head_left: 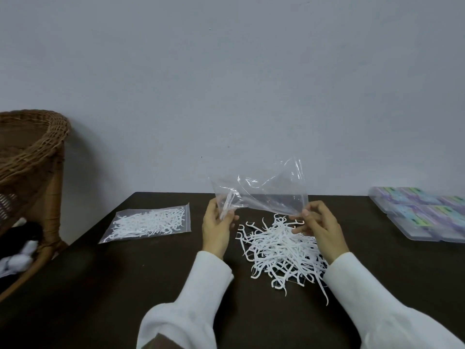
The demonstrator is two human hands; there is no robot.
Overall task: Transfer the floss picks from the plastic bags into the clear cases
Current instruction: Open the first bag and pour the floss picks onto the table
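Both hands hold an emptied plastic bag above a heap of floss picks.

The left hand [217, 224] and right hand [317, 224] each pinch a lower corner of the clear bag [261, 192] over the loose picks [281, 250] on the dark table [125, 285]; a full bag [148, 222] lies left, clear cases [422, 212] far right.

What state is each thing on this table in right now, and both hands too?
Held bag: nearly empty, lifted.
Loose picks: piled on table.
Second bag: full, lying flat.
Clear cases: shut, stacked at right.
Left hand: gripping bag.
Right hand: pinching bag.
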